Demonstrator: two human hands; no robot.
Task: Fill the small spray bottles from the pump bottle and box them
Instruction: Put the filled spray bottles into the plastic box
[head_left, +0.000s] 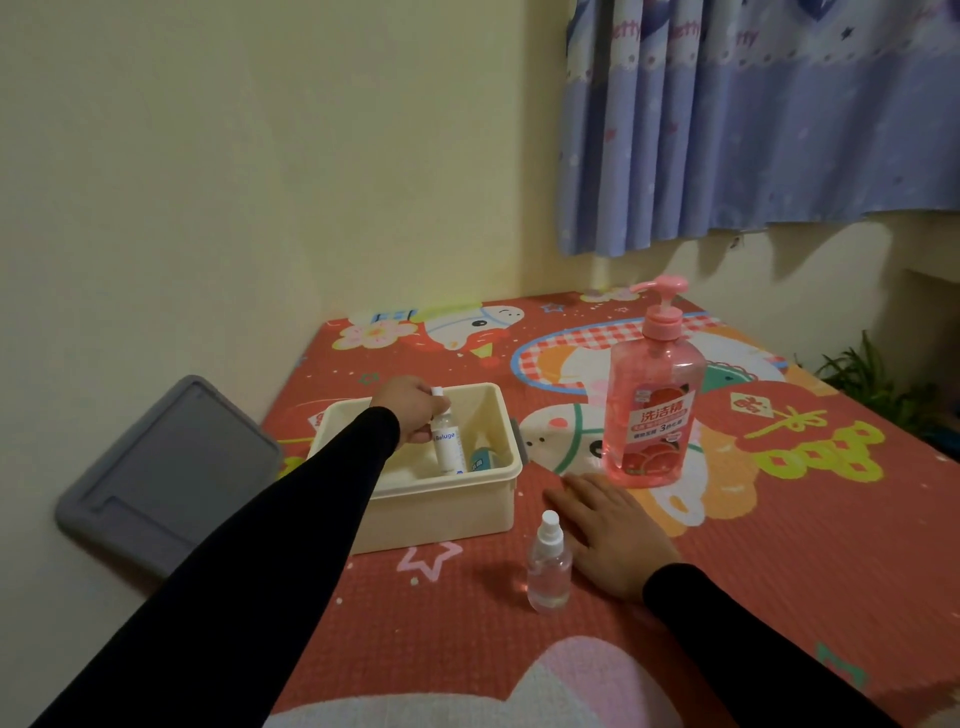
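Observation:
A cream plastic box (447, 512) stands on the red patterned mat. My left hand (405, 410) grips a slim white spray bottle (448, 441) by its top, upright inside the box. A small teal item (482, 460) lies in the box beside it. A tall pink pump bottle (652, 400) stands right of the box. In front of the box stands a small clear spray bottle (549, 564) with a white cap. My right hand (613, 530) rests flat on the mat, fingers apart, just right of that clear bottle and touching nothing else.
A grey lid (166, 478) leans against the wall left of the mat. A blue curtain (753, 119) hangs at the back right. A green plant (872, 379) sits at the mat's right edge. Cream walls close off the left and back.

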